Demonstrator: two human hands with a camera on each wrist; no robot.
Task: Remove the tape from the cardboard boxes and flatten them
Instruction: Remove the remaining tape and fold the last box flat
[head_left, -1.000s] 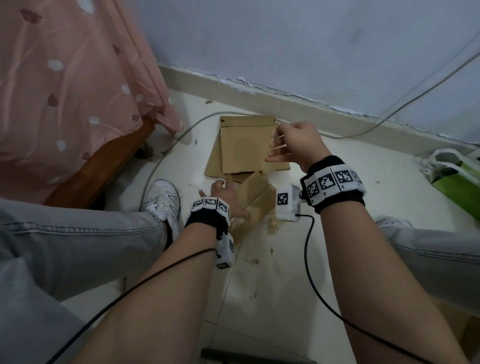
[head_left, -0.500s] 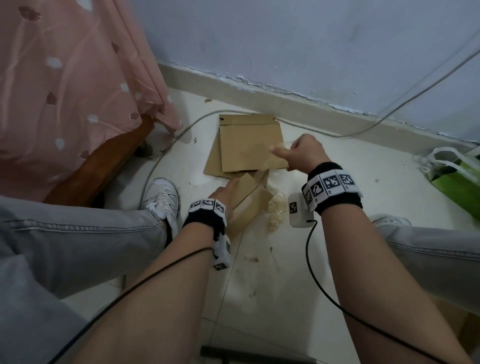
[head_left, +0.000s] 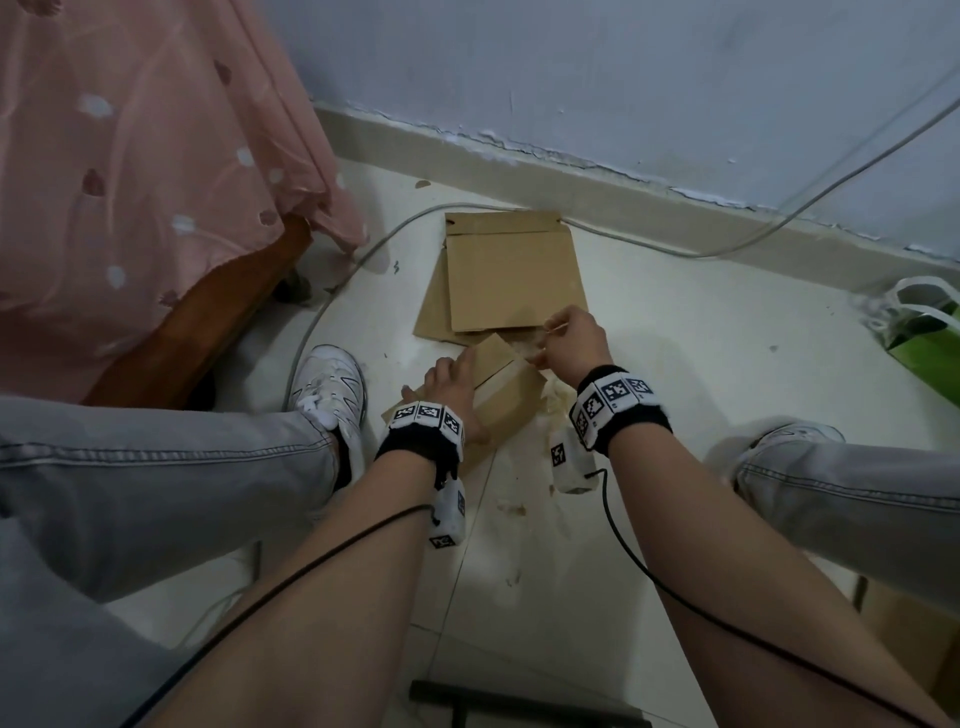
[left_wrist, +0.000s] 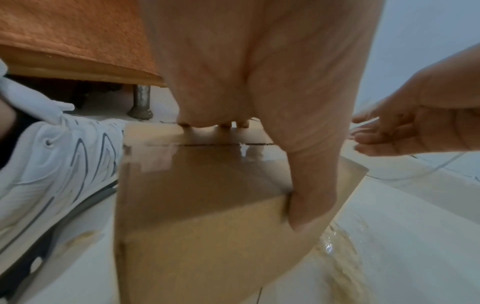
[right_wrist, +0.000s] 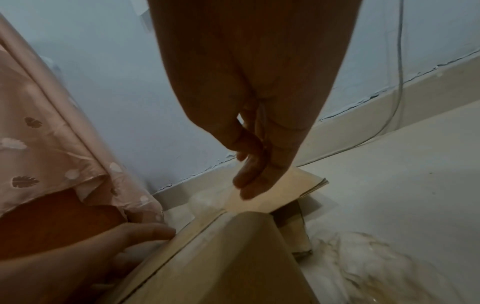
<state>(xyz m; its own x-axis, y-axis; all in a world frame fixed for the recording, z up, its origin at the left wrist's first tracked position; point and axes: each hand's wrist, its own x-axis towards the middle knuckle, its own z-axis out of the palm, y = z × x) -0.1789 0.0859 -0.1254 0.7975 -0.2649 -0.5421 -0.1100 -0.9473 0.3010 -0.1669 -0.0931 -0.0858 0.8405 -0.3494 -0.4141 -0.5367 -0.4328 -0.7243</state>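
A small brown cardboard box (head_left: 506, 402) stands on the floor between my feet, with glossy clear tape (left_wrist: 197, 162) across its top. My left hand (head_left: 449, 382) grips the box from above: its thumb (left_wrist: 310, 197) hooks over the near right edge and the fingers reach the far edge. My right hand (head_left: 569, 338) hovers at the box's far right corner with relaxed, nearly straight fingers (right_wrist: 248, 176) that hold nothing I can make out. Flattened cardboard (head_left: 511, 278) lies just beyond the box. A crumpled wad of clear tape (head_left: 558, 402) lies right of it.
A bed with a pink cover (head_left: 130, 182) and a wooden frame (head_left: 208, 322) fills the left. My white shoe (head_left: 327, 389) sits close to the box's left. A grey cable (head_left: 363, 249) runs along the wall. A green bag (head_left: 930, 332) stands far right.
My right hand came down from above the flattened cardboard to the box's far corner. My left hand shifted onto the box top, and the box turned to stand squarer.
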